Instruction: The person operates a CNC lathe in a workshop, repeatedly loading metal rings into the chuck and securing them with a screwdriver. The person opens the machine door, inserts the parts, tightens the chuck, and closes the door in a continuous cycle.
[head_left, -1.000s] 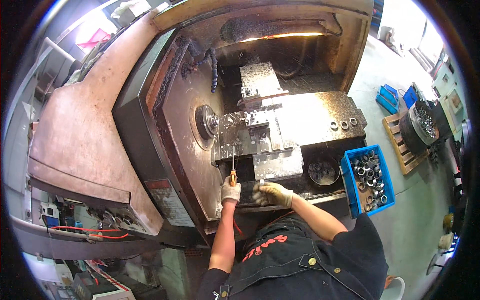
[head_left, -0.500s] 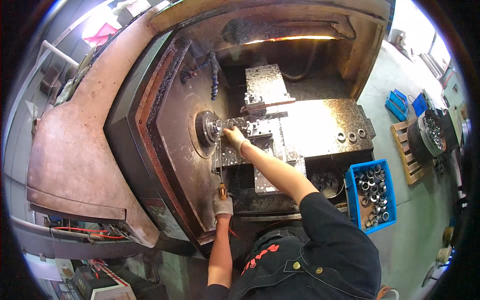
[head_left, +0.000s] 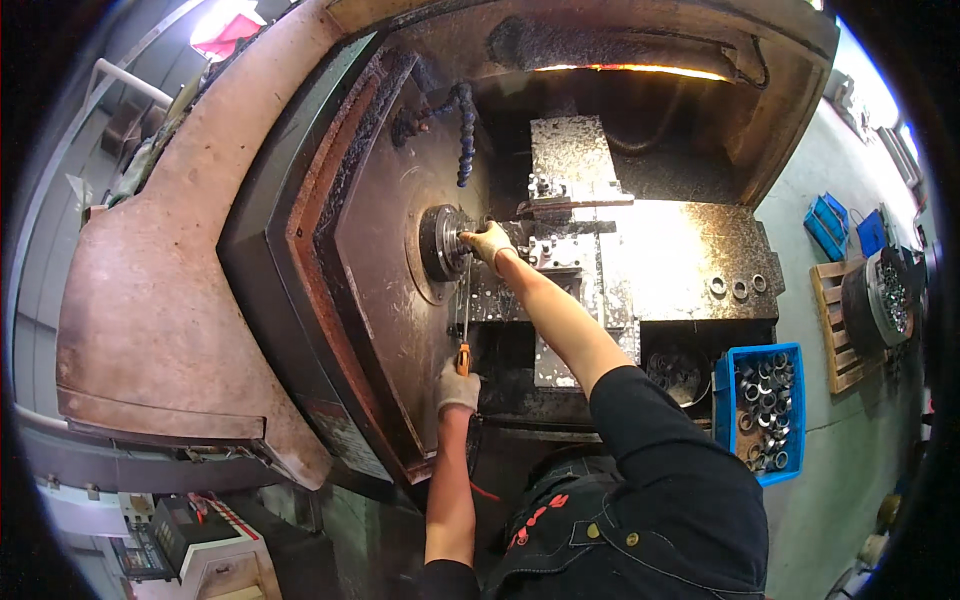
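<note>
— Head view: the right hand (head_left: 489, 241) is reaching into the machine, gloved fingers closing around a small metal part at the round chuck (head_left: 443, 243).

— And the left hand (head_left: 458, 388)?

— Clamped on an orange-handled tool (head_left: 465, 322), its shaft pointing up at the chuck.

— Risk?

— The glove could be catching on the chuck's edges, or the part slipping down among the shavings, away from the blue bin of rings (head_left: 760, 405).
</note>
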